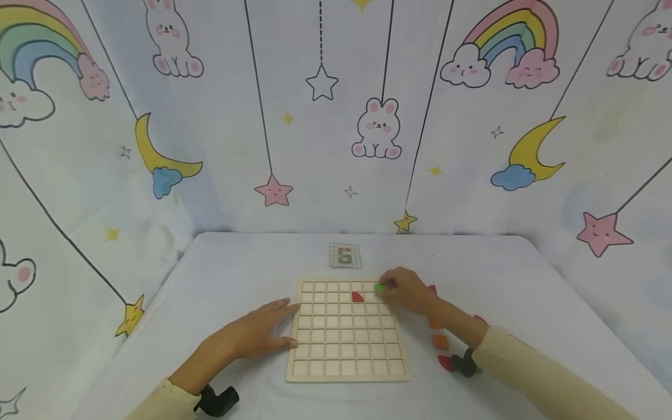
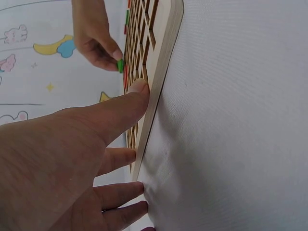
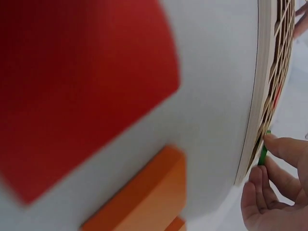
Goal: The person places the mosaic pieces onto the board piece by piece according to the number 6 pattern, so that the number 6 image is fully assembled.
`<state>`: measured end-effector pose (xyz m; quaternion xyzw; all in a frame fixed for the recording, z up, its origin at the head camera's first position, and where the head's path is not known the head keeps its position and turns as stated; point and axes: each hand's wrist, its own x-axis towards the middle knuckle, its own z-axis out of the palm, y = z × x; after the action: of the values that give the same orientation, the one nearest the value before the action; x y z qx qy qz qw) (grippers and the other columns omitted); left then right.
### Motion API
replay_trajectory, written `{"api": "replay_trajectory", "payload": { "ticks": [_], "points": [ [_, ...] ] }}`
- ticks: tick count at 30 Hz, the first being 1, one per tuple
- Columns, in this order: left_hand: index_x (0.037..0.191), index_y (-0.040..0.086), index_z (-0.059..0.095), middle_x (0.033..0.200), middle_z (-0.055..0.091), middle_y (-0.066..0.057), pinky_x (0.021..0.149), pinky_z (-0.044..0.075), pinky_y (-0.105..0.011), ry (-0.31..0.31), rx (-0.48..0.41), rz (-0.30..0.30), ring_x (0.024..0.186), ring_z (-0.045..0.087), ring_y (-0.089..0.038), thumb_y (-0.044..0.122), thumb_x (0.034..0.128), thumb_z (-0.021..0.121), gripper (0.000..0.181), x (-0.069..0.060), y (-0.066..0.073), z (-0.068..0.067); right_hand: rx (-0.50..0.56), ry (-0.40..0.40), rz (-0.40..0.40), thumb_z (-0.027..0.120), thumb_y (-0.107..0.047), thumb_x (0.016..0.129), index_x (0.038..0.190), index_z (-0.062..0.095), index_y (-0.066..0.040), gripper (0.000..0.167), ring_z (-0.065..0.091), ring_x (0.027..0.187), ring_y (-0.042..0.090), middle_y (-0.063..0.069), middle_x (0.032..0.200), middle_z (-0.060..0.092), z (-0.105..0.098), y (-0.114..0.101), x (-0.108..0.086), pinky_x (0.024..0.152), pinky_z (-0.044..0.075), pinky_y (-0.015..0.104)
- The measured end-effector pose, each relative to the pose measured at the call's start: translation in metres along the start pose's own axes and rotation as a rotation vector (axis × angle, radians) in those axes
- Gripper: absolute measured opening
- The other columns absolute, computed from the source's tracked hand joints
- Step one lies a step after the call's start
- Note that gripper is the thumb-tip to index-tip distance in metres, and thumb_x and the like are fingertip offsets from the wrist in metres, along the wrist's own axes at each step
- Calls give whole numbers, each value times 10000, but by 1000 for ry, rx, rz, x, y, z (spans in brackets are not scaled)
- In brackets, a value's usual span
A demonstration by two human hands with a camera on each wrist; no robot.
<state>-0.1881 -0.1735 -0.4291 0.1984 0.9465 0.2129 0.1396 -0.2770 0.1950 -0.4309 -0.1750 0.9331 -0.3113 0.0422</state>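
Observation:
In the head view a pale wooden grid board point(image 1: 346, 378) lies flat on the white table. My right hand point(image 1: 412, 291) pinches a small green piece point(image 1: 380, 287) between thumb and fingers at the board's far right corner. The right wrist view shows this green piece point(image 3: 263, 155) held on edge by the board's rim. One red quarter-round piece point(image 1: 357, 297) sits in a cell near the far side. My left hand point(image 1: 257, 332) rests at the board's left edge, its fingers extended and the thumb point(image 2: 137, 86) touching the rim.
Behind the board lies a small card point(image 1: 345, 255) with a gridded picture. To the right of the board are loose pieces, among them an orange block point(image 1: 440, 342) and a red piece point(image 1: 445, 363), some partly hidden by the right arm. A patterned cloth wall point(image 1: 325, 140) stands behind.

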Motion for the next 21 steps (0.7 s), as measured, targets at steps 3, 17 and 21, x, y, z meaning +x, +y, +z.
{"api": "replay_trajectory", "payload": {
  "ticks": [3, 17, 21],
  "points": [
    [1609, 176, 460, 1681, 363, -206, 1241, 341, -612, 3, 0, 3, 1552, 355, -414, 565, 946, 738, 818, 0, 0, 0, 1, -5, -20, 782, -112, 939, 1083, 762, -13, 176, 626, 986, 213, 72, 1042, 702, 6, -9, 3, 935, 575, 449],
    [1600, 185, 477, 1679, 375, -190, 1238, 349, -607, 7, 0, -7, 1550, 364, -404, 560, 935, 754, 812, 1, 0, 0, 10, -28, -81, 799, -52, 917, 1078, 772, 5, 173, 647, 981, 205, 78, 1022, 697, 31, -44, 19, 915, 594, 429],
    [1599, 188, 478, 1679, 377, -186, 1238, 350, -607, 9, 9, -11, 1549, 366, -403, 554, 935, 756, 808, 1, 1, -1, 4, -46, -78, 806, -67, 920, 1076, 767, -12, 170, 649, 980, 196, 69, 1028, 689, 35, -53, 19, 921, 588, 418]
  ]
}}
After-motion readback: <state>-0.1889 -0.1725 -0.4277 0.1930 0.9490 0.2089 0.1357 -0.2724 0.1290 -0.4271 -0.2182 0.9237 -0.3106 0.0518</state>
